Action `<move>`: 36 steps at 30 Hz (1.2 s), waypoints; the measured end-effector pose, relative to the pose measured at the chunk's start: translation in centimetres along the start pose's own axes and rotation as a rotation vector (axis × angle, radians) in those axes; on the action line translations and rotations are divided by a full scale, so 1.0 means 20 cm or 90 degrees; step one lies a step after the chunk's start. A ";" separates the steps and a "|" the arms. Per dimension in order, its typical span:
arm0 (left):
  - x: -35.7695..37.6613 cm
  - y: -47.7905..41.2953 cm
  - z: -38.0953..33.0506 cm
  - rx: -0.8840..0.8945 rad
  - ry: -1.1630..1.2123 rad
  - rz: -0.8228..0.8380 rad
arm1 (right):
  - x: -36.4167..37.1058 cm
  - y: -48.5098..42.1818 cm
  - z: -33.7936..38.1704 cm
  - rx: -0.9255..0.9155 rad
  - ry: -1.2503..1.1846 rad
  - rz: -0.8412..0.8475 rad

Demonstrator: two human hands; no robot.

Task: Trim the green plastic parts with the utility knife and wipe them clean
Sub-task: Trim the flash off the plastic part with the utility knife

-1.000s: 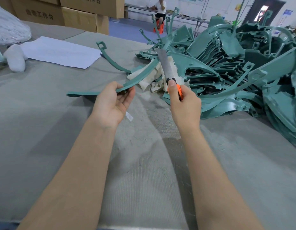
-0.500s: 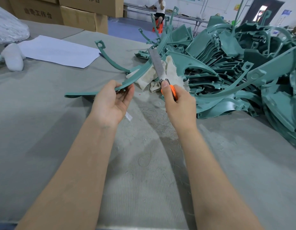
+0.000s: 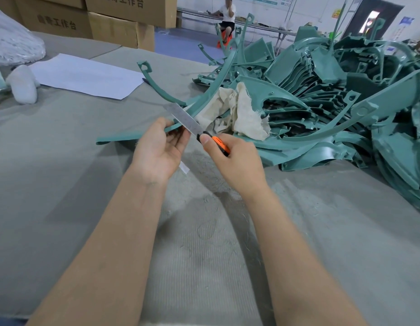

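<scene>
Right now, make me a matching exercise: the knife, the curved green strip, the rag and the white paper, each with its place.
1 utility knife
2 curved green strip
3 rag
4 white paper sheet

A flat on the table, far left
B gripped by the right hand
C against the pile of green parts
D held by the left hand

Pairs: 1-B, 2-D, 3-C, 4-A

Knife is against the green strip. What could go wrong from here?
1. The knife blade crosses the green strip right beside the fingertips of the left hand; a slip may cut them.
2. The blade sticks far out of the handle in the right hand, so side pressure might bend or snap it.
3. The strip runs past the cloth into the pile of parts; it could snag and jerk.
</scene>
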State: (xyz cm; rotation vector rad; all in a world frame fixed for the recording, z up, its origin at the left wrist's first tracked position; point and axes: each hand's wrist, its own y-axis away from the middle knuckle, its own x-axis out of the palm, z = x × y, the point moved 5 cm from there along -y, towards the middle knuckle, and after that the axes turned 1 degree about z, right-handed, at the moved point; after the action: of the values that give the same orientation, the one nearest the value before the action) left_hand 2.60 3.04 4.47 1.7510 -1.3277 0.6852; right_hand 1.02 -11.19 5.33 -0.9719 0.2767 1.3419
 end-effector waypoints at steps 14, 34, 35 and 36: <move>0.03 0.02 -0.02 0.165 -0.146 0.009 | -0.23 0.00 -0.06 0.160 -0.308 -0.231; 0.11 0.12 0.07 0.294 -0.358 0.036 | -0.20 -0.01 -0.09 0.283 -0.415 -0.226; 0.11 0.13 0.07 0.294 -0.356 0.042 | -0.21 -0.01 -0.09 0.284 -0.417 -0.227; 0.11 0.12 0.07 0.295 -0.355 0.046 | -0.21 -0.01 -0.09 0.283 -0.421 -0.227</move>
State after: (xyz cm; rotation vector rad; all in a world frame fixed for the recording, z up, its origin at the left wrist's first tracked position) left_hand 0.84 0.44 6.30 2.3975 -1.7034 0.5949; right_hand 0.72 -15.38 7.14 -0.1639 -0.1036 1.1320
